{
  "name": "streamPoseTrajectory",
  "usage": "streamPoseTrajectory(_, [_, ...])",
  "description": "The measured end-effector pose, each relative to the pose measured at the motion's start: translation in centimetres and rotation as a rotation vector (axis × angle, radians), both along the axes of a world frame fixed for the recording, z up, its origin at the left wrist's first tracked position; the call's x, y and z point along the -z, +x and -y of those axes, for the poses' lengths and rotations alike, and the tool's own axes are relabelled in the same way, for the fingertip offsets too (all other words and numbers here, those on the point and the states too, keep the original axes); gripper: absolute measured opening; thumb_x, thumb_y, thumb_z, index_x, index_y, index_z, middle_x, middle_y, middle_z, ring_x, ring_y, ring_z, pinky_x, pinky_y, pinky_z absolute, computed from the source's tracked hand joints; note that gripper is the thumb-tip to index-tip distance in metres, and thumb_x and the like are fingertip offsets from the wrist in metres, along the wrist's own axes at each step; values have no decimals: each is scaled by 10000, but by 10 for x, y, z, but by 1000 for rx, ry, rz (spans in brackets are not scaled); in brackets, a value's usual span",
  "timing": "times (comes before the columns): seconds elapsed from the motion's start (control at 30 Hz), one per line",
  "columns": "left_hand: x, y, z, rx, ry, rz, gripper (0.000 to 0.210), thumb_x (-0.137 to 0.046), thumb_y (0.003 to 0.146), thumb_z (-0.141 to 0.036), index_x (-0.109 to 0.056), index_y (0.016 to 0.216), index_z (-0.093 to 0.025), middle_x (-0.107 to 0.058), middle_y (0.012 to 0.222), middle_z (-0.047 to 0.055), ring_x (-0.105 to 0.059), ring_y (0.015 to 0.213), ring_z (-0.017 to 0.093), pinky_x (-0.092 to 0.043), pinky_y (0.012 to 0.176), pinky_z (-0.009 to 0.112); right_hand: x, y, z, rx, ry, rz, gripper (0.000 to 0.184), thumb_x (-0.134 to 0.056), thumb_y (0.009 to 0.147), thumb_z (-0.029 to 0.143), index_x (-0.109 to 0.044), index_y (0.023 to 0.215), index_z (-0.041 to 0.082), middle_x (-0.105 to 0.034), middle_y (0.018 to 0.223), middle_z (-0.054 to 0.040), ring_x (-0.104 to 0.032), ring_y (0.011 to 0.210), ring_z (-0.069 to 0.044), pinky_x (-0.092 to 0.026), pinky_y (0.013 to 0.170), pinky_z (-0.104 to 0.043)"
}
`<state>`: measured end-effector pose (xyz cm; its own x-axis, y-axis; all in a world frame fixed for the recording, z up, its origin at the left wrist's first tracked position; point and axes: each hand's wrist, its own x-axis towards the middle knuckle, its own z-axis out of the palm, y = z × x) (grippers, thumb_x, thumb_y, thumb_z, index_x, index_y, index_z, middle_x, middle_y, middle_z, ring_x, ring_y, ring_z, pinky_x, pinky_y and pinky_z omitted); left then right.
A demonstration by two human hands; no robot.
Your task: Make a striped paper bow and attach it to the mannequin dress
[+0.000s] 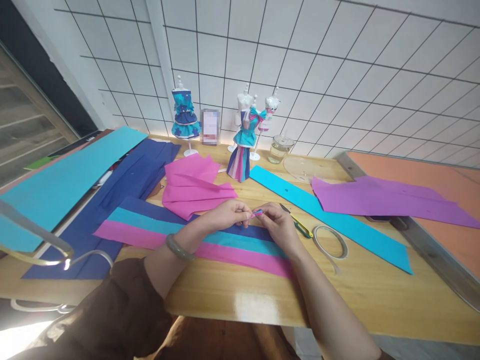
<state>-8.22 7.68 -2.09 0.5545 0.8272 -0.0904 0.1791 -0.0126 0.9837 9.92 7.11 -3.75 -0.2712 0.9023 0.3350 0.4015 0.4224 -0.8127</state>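
Between my two hands is a small folded strip (257, 213) in pink and blue, held above the table. My left hand (231, 214), with a bangle on its wrist, pinches the strip's left end. At the other end, the fingers of my right hand (276, 223) are closed on the same strip. Beneath both hands lies a long striped sheet (150, 226) in dark blue, turquoise and pink. A yellow-green utility knife (301, 227) and a roll of clear tape (343, 245) rest just right of my right hand.
Small dress forms in paper outfits (185, 120) (245, 135) stand along the wall. A glass of pale liquid (280, 149) is beside them. Pink sheets (191, 185), dark blue sheets (123, 175), a turquoise strip (337, 225) and a purple sheet (390, 200) surround the work area.
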Motion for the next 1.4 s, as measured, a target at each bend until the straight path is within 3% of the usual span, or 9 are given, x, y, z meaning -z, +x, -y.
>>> streamPoseTrajectory(0.17, [-6,-5,1,52,-200,92,208,-581,719,-340,-577,708,-132,-607,624,22,-544,589,93,-408,601,216,-1,0,1,-44,70,4,171,-529,804,307,-673,803,216,-610,782,-54,-560,774,-178,-436,684,-307])
streamPoseTrajectory(0.3, [-10,-11,1,137,-359,148,199,-621,693,-330,-592,681,-134,-607,603,17,-557,571,94,-426,619,230,-1,0,1,-29,77,46,182,-561,783,353,-669,826,212,-600,788,-51,-533,686,-157,-423,589,-281])
streamPoseTrajectory(0.5, [-9,-15,0,176,-412,80,158,-628,682,-292,-606,653,-139,-612,584,14,-557,550,91,-425,589,218,0,3,1,-40,107,142,228,-586,762,395,-619,875,199,-557,694,-23,-484,604,-141,-402,549,-259])
streamPoseTrajectory(0.73, [-9,-16,1,300,-517,-18,97,-610,671,-240,-627,687,-146,-589,524,5,-558,504,104,-445,516,217,-6,9,2,-88,265,394,417,-580,732,482,-558,1029,191,-555,751,-40,-488,565,-137,-398,543,-259])
streamPoseTrajectory(1.03, [-6,-19,0,375,-588,-91,93,-610,672,-247,-628,704,-161,-590,526,-2,-595,516,120,-468,484,207,-13,6,9,-104,378,473,520,-559,715,527,-534,1101,180,-564,715,-43,-526,593,-156,-374,548,-256])
streamPoseTrajectory(1.23, [-4,-13,4,534,-618,-97,71,-631,660,-237,-622,663,-167,-564,487,-18,-601,517,118,-479,487,200,-14,6,11,-73,322,410,520,-572,742,481,-489,1171,199,-560,728,-32,-496,556,-140,-380,565,-260])
streamPoseTrajectory(1.33, [-4,-8,8,633,-606,-148,91,-646,653,-260,-630,674,-174,-578,492,-12,-609,532,129,-482,484,207,-11,5,11,-51,232,304,554,-597,733,459,-450,1202,203,-547,731,-17,-472,545,-127,-387,554,-256])
streamPoseTrajectory(1.4, [-5,-5,10,617,-581,-142,116,-651,649,-283,-635,697,-179,-604,523,-5,-606,530,129,-482,482,214,-8,3,11,-45,130,197,519,-603,729,452,-473,1163,199,-536,698,-4,-469,549,-125,-388,539,-250])
